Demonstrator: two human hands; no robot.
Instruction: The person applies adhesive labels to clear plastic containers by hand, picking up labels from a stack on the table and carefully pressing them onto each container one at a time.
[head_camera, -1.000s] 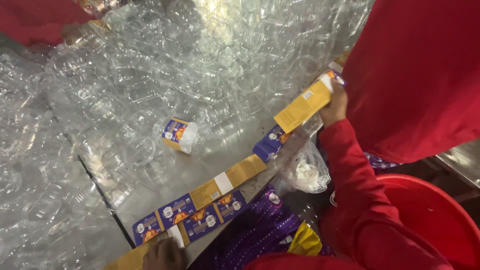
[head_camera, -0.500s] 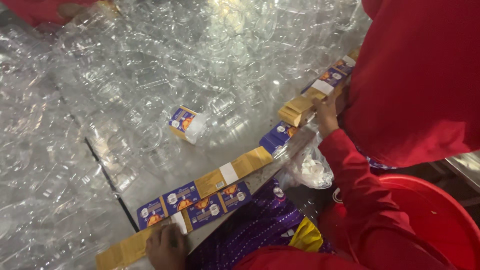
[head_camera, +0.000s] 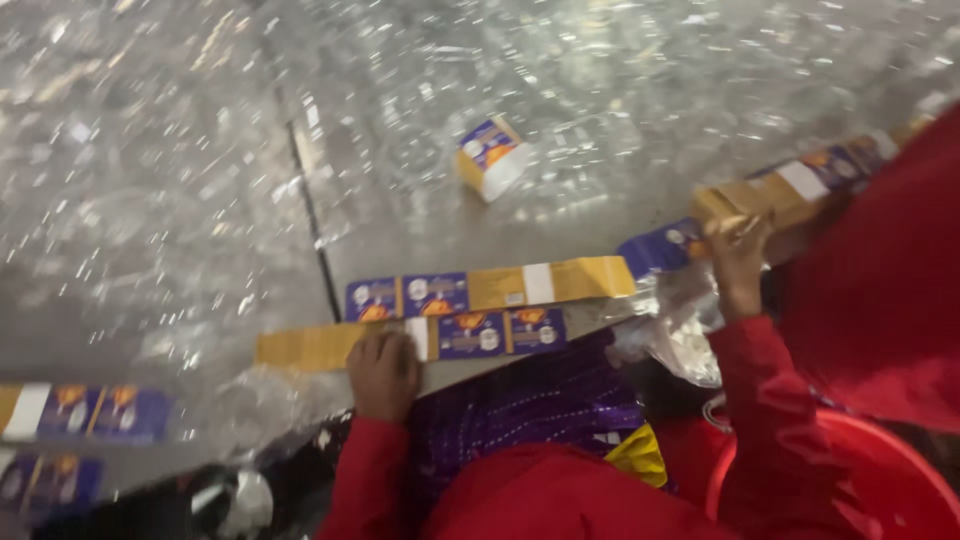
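Note:
My left hand (head_camera: 383, 375) rests at the table's near edge with its fingers curled on a flat yellow-and-blue carton strip (head_camera: 470, 335). A second flat strip (head_camera: 490, 290) lies just beyond it. My right hand (head_camera: 737, 265) grips the near end of a stack of flat cartons (head_camera: 790, 190) at the right, held just above the table edge. Beyond both hands, alone on the grey table (head_camera: 400, 215), stands a small folded box (head_camera: 490, 157). Both my sleeves are red.
Heaps of clear plastic containers (head_camera: 150, 180) cover the far and left table. More flat cartons (head_camera: 80, 412) lie at the left edge. A clear bag (head_camera: 672, 325), purple cloth (head_camera: 530, 405) and a red tub (head_camera: 880, 470) sit near me. Red fabric (head_camera: 880, 300) fills the right.
The view has swung and blurred. My left hand slid further onto the carton strip. My right hand brought its cartons down from a raised tilt to near the table edge.

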